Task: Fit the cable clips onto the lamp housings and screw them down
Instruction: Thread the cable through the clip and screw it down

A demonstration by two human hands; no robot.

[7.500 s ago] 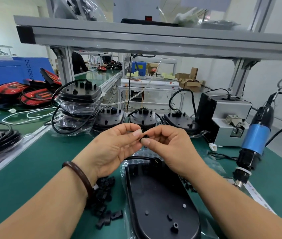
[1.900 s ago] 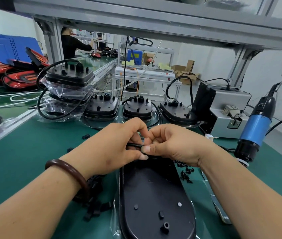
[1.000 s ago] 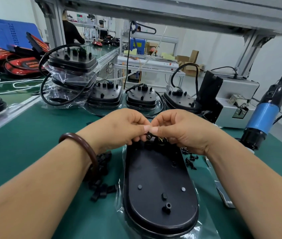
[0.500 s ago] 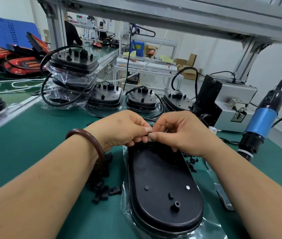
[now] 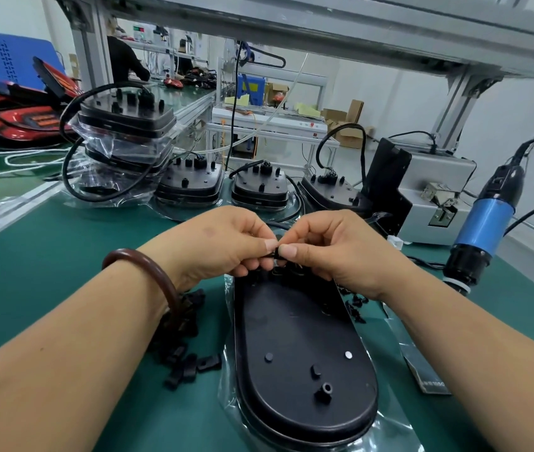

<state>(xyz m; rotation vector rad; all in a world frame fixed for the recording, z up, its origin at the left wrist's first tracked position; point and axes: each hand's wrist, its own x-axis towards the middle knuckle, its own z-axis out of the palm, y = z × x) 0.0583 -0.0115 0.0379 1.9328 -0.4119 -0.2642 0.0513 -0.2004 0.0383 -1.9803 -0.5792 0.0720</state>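
On the head camera we work at the far end of the housing (image 5: 298, 340), which lies flat on its bag in the near middle of the bench (image 5: 47, 256). Our left hand (image 5: 226, 243) and right hand (image 5: 334, 249) meet fingertip to fingertip just above that end. The right thumb and forefinger pinch a small black clip (image 5: 277, 255). The left fingers are curled round a thin black piece that runs into the clip, probably the cable, though most of it is hidden.

We judge that we are fitting the clip, and screwing has not begun. Our fingers hide the seat on the housing, so we cannot tell whether the clip touches it. The next move calls for pressing the clip home and holding it with the left hand. That frees the right hand for the screwdriver (image 5: 484, 230), which hangs well apart at the right.

Spare clips (image 5: 190, 363) lie in a heap near left, partly under our left wrist. Small black parts (image 5: 355, 308) lie just right of the housing, between us and the screwdriver, and a sweeping right arm could scatter them. Beyond them stands a grey feeder box (image 5: 435, 197). Further housings (image 5: 190, 184) stand in a row on the far side.
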